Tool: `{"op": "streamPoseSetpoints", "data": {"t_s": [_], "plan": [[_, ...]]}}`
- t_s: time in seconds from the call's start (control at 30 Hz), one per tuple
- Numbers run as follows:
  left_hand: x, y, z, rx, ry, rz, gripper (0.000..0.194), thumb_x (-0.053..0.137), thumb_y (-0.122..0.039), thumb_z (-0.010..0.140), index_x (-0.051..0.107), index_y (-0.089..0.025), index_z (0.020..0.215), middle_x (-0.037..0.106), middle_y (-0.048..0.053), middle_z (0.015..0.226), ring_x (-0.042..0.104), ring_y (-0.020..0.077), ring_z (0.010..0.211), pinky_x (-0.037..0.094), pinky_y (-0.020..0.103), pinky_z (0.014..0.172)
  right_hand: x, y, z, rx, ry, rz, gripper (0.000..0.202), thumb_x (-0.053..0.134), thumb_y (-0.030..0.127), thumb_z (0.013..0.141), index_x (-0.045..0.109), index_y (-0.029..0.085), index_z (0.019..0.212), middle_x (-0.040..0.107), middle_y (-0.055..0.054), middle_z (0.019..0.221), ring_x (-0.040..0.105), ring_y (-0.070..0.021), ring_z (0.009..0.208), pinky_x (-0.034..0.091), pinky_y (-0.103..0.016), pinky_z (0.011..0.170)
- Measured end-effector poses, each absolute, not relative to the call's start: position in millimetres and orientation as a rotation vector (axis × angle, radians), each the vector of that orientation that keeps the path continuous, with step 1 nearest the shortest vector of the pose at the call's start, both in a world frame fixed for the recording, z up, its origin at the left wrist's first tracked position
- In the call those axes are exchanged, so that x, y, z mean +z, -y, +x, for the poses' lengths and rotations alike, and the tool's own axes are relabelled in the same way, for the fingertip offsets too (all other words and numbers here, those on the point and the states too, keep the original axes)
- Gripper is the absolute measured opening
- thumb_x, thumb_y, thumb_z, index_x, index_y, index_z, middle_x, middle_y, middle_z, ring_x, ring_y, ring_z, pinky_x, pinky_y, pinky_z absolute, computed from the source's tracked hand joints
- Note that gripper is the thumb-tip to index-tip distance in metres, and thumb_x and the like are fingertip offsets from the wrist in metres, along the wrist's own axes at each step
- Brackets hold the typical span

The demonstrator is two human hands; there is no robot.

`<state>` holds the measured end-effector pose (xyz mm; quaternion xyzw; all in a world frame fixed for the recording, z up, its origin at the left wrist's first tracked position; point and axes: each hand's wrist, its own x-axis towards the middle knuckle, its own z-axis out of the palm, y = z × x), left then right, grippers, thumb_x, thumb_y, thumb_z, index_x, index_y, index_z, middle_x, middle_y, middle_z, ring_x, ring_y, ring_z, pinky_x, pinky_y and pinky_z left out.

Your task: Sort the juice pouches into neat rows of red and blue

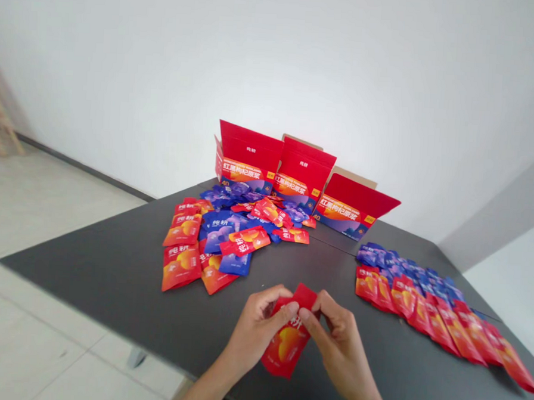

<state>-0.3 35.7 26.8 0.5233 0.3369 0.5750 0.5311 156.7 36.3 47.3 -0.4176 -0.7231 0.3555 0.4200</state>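
Observation:
A red sachet with an orange fruit print [287, 342] is held up over the near part of the dark table. My left hand [265, 319] pinches its upper left side between thumb and fingers. On the upper right side, my right hand [334, 330] grips the same sachet, and the two thumbs almost meet on its front. Beyond my hands and to the left lies a loose pile of red sachets [182, 266] and blue sachets [220, 232]. At the right, overlapping red sachets [403, 295] form a row, with blue sachets [391, 260] behind them.
Three red boxes with raised flaps, the left one [249, 157], the middle one [303, 172] and the right one [351, 207], stand at the back of the dark table [111, 263]. A white wall [166, 69] rises behind. Pale floor tiles [27, 331] show at left.

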Motion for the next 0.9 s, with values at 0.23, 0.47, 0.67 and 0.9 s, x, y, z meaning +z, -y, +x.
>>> {"op": "streamPoseSetpoints", "data": {"t_s": [0.23, 0.47, 0.67, 0.9], "plan": [[27, -32, 5, 1.364, -0.846, 1.25, 0.032, 0.067, -0.043, 0.083, 0.056, -0.016, 0.068, 0.051, -0.004, 0.062, 0.046, 0.012, 0.059, 0.037, 0.02, 0.056, 41, -26, 154, 1.07, 1.648, -0.988, 0.025, 0.053, 0.037, 0.095, 0.057, 0.019, 0.079, 0.051, 0.002, 0.073, 0.044, -0.0111, 0.068, 0.039, -0.022, 0.065], [26, -35, 7, 1.329, -0.881, 1.432, 0.03, 0.063, -0.039, 0.087, 0.057, -0.016, 0.068, 0.05, -0.002, 0.068, 0.048, 0.0135, 0.066, 0.038, 0.021, 0.061, 40, -22, 151, 1.193, 1.437, -0.933, 0.019, 0.058, 0.038, 0.092, 0.062, 0.02, 0.096, 0.058, 0.001, 0.084, 0.049, -0.0116, 0.075, 0.044, -0.021, 0.069], [26, -28, 13, 1.38, -0.957, 1.499, 0.033, 0.06, -0.041, 0.089, 0.056, -0.017, 0.067, 0.048, -0.003, 0.066, 0.047, 0.0137, 0.065, 0.038, 0.022, 0.061, 45, -19, 150, 1.181, 1.403, -0.917, 0.022, 0.061, 0.038, 0.09, 0.062, 0.017, 0.085, 0.053, 0.003, 0.073, 0.046, -0.0097, 0.068, 0.04, -0.019, 0.06], [28, -24, 17, 1.395, -0.969, 1.507, 0.033, 0.06, -0.041, 0.088, 0.057, -0.017, 0.067, 0.049, -0.002, 0.067, 0.049, 0.0142, 0.066, 0.039, 0.023, 0.064, 35, -20, 147, 1.167, 1.286, -0.95, 0.029, 0.056, 0.044, 0.092, 0.064, 0.017, 0.087, 0.055, 0.001, 0.072, 0.048, -0.0112, 0.068, 0.044, -0.021, 0.064]]}}
